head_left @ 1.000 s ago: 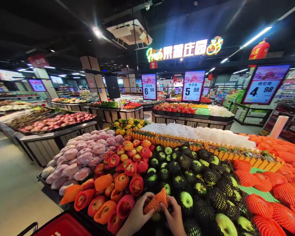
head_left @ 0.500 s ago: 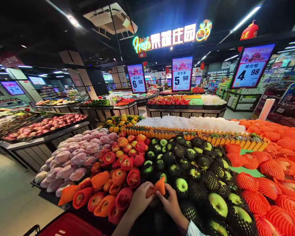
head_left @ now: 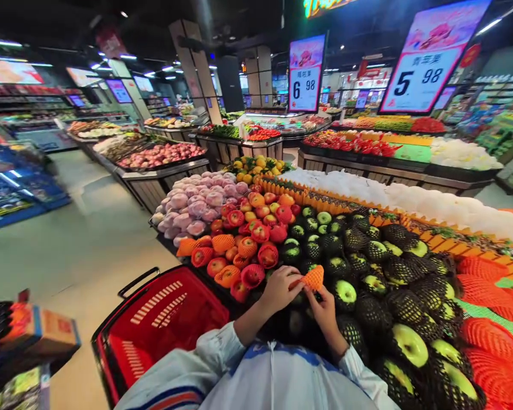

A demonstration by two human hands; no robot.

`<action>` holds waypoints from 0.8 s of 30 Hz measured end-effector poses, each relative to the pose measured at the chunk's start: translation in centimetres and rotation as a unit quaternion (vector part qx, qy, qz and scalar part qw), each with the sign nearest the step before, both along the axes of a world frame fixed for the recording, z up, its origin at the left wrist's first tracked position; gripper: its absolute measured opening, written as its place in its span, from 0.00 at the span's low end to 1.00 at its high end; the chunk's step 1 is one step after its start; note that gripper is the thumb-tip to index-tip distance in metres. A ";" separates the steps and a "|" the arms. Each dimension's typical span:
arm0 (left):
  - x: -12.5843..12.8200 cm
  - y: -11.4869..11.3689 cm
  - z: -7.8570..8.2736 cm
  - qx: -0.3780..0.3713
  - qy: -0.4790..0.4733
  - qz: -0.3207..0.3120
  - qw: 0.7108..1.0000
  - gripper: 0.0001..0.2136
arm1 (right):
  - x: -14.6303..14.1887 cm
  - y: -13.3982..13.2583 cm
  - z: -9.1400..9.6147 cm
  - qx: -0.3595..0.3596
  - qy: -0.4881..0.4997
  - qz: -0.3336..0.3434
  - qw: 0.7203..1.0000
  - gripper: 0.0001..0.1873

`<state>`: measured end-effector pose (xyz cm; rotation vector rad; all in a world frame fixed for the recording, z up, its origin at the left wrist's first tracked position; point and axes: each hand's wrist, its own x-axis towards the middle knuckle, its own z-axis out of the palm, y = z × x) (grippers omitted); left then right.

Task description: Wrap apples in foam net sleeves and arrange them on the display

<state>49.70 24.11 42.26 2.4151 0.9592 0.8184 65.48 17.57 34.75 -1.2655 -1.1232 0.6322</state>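
Note:
Over the near edge of the fruit display, an orange foam fruit net (head_left: 314, 278) is held between both my hands. My left hand (head_left: 283, 289) has its fingers curled round the net's left part. With thumb and fingers, my right hand (head_left: 324, 310) pinches its lower right side. Whether fruit sits inside the net is hidden by my fingers. Red apples (head_left: 253, 275) in red and orange nets lie left of my hands. Green apples (head_left: 345, 291) in black nets spread to the right, close to my right hand.
A red shopping basket (head_left: 171, 307) with a black rim stands at my left, against the display. Pale purple wrapped fruit (head_left: 196, 199) is piled behind the red apples. Orange-red netted fruit (head_left: 491, 336) fills the right side. A boxed goods stack (head_left: 47, 330) stands on the floor at far left.
My view has turned left and tipped down, bringing the basket and my sleeves further into sight. Both hands still hold the orange net, more of which shows above the fingers.

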 end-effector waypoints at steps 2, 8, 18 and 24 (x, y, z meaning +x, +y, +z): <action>0.1 0.0 0.1 0.007 -0.003 0.017 1.000 0.10 | 0.1 -0.1 -0.1 -0.006 0.012 -0.012 1.000 0.15; -0.1 -0.4 -0.4 0.070 -0.098 0.110 0.987 0.09 | 1.0 0.0 -0.4 -0.010 0.068 -0.085 0.994 0.17; 2.4 -1.4 -3.4 0.093 0.181 -0.081 0.976 0.10 | 2.2 0.7 -1.9 -0.030 0.149 -0.113 0.982 0.18; 3.0 -0.8 -3.6 0.098 0.200 -0.078 0.972 0.15 | 2.4 0.4 -2.1 -0.049 0.163 -0.104 0.980 0.29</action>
